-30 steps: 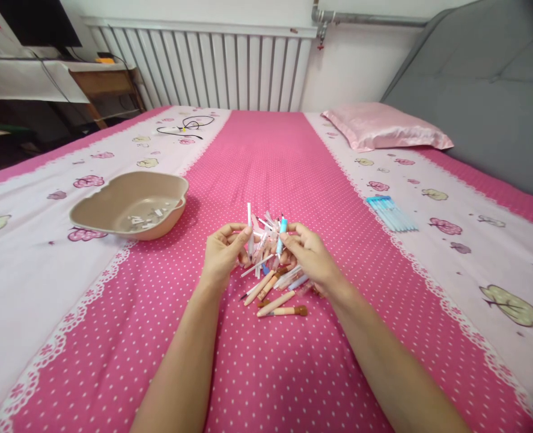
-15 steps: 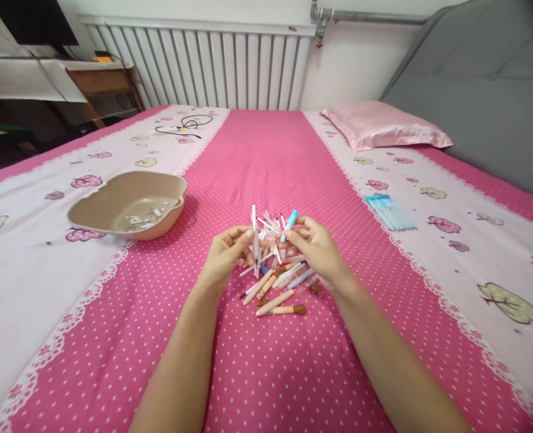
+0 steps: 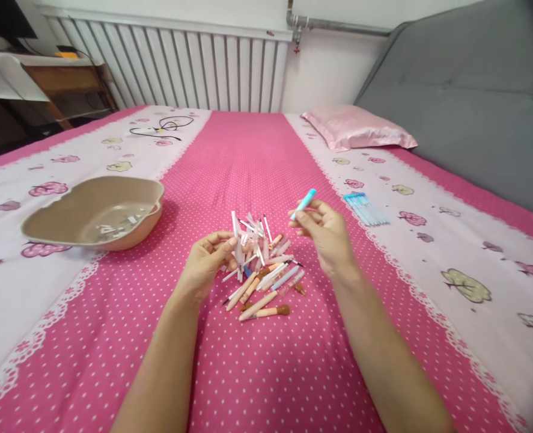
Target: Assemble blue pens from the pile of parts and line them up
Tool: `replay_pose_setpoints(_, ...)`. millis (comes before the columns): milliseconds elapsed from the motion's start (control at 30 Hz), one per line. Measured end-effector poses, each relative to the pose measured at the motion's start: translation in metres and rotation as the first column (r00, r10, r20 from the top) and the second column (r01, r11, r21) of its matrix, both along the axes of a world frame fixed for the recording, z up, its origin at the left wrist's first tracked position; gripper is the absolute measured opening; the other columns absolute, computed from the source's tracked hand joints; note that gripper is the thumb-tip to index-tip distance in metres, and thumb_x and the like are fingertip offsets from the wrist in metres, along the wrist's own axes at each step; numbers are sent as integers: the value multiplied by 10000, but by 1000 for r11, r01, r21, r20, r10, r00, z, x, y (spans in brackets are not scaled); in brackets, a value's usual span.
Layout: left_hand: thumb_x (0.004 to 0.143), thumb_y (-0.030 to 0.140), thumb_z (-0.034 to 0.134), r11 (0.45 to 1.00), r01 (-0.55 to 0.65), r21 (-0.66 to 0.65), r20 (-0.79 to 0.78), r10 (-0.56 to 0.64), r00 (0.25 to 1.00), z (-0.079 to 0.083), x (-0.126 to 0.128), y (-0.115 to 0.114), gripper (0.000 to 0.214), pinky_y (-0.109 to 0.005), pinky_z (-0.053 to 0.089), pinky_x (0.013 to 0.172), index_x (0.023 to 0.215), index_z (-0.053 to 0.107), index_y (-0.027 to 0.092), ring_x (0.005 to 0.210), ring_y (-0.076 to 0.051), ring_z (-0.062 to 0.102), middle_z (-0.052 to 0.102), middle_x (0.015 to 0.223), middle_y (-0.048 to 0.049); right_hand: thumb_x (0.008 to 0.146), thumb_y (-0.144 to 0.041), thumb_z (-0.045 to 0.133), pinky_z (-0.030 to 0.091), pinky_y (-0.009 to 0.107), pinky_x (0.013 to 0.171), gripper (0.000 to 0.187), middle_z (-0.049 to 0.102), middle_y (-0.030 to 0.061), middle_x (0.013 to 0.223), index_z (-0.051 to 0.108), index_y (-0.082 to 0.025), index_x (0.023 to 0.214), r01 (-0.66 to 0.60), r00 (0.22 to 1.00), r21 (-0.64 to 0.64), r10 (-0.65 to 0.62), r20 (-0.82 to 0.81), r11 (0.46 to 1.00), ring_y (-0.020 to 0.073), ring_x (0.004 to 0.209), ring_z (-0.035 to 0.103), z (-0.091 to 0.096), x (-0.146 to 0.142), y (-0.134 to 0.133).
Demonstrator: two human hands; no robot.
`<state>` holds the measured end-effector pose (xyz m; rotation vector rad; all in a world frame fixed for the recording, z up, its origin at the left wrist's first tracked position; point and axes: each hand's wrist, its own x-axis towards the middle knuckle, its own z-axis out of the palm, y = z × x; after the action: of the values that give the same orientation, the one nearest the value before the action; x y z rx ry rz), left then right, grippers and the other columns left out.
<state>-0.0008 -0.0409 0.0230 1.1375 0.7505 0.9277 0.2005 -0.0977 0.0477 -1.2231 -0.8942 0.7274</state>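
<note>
My left hand (image 3: 210, 264) pinches a slim white pen (image 3: 236, 231) upright at the left side of the pile; its lower end overlaps the pile in view. My right hand (image 3: 322, 231) holds a short turquoise pen piece (image 3: 305, 202) between thumb and fingers, tilted up to the right and clear of the pile. Below and between my hands lies a loose pile of pens and pen parts (image 3: 266, 261), in pink, white, lilac and beige. At its near edge rests a beige pen with a brown end (image 3: 270, 311).
To the left, a beige plastic basin (image 3: 90, 210) contains small white pieces. A row of light-blue pens (image 3: 366, 209) lies on the right of the bedspread (image 3: 266, 373). Further back are a black cable (image 3: 169, 126) and a pink pillow (image 3: 359, 126), near the grey headboard (image 3: 455, 84).
My right hand has moved up and right, away from the pile, with the turquoise piece. My left hand keeps hold of the white pen. The camera view has turned slightly right.
</note>
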Motion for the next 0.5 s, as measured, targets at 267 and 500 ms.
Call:
replay_pose_setpoints(267,565,261,793,999,6,-50,27,-5,1000,-3,-2,4,308,-162,471,454,820,655,159,460,-87,585,660,618,-5,680,-249,665,492,214,552,245,622,-7,766,553,-165,882,-160,984,7,160,-74,987,92,640,607,-7,-18,7)
replay_pose_setpoints(500,593,243,781,993,101,-55,-14,-102,995,-5,-2,2,301,-168,484,511,862,688,147,526,-88,598,691,736,-45,706,-285,649,449,193,493,216,632,4,761,557,-162,859,-174,982,-5,173,-79,985,103,653,614,-4,-19,4)
